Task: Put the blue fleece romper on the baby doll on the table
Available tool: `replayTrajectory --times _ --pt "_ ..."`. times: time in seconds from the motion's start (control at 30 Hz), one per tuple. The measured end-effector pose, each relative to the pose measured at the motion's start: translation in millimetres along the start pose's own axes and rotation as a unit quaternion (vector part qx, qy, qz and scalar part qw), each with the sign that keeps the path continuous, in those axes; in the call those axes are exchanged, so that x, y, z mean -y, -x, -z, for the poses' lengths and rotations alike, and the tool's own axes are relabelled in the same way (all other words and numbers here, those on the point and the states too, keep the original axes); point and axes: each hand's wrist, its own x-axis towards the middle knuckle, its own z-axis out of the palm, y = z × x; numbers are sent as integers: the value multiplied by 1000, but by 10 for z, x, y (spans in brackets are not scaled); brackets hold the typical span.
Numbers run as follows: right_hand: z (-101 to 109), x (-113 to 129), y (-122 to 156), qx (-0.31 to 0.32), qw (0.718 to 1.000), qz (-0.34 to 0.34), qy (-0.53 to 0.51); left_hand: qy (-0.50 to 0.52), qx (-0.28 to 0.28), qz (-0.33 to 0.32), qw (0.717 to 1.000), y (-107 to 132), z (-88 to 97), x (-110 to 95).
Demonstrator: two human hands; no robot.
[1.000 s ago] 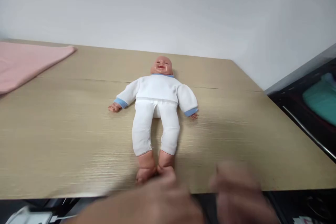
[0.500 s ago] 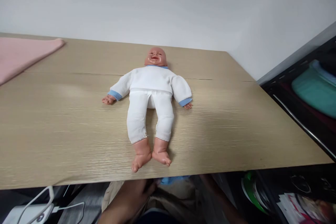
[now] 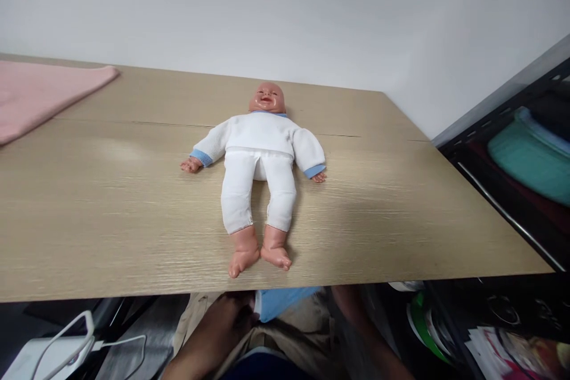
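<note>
On the wooden table lies a baby doll on its back, head toward the wall, in a white top and trousers with blue cuffs. Below the table's front edge, over my lap, my left hand is closed at the white edge of a light blue cloth-like piece. The far end of this piece disappears under the table, so its full shape is hidden. My right hand is mostly out of sight beneath the edge; the wrist and forearm show, but the fingers do not. Neither hand touches the doll.
A pink cloth lies at the table's far left. To the right stands a black rack with a teal item. Below left is a white box with cables. Papers and a green-rimmed round object sit below right.
More of the light blue piece shows beside my left hand, below the table edge. The view has shifted slightly. The doll lies as before.
</note>
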Motion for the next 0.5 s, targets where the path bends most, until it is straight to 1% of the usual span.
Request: replayTrajectory --times 0.07,0.13,0.2,0.27,0.3,0.33,0.4,0.47,0.5 --pt "-88 27 117 -21 1000 1 14 -29 -9 19 999 75 121 47" --pt "-166 164 272 -6 1000 18 25 -48 -30 33 998 155 249 69" --pt "-207 409 416 43 997 53 28 -43 -60 26 997 258 371 50" --pt "-197 716 517 79 994 76 15 -12 -71 -11 997 390 497 -34" --pt "-175 873 549 96 991 89 8 10 -58 -35 998 463 568 -105" --pt "-146 1023 571 104 989 104 -3 35 -33 -57 997 537 646 -195" --pt "-78 1285 590 132 980 143 -31 78 50 -94 991 673 816 -414" --pt "-13 1492 593 170 965 189 -67 127 116 -151 973 778 982 -643" --pt "16 1580 590 187 955 214 -88 156 130 -188 961 816 1054 -744"
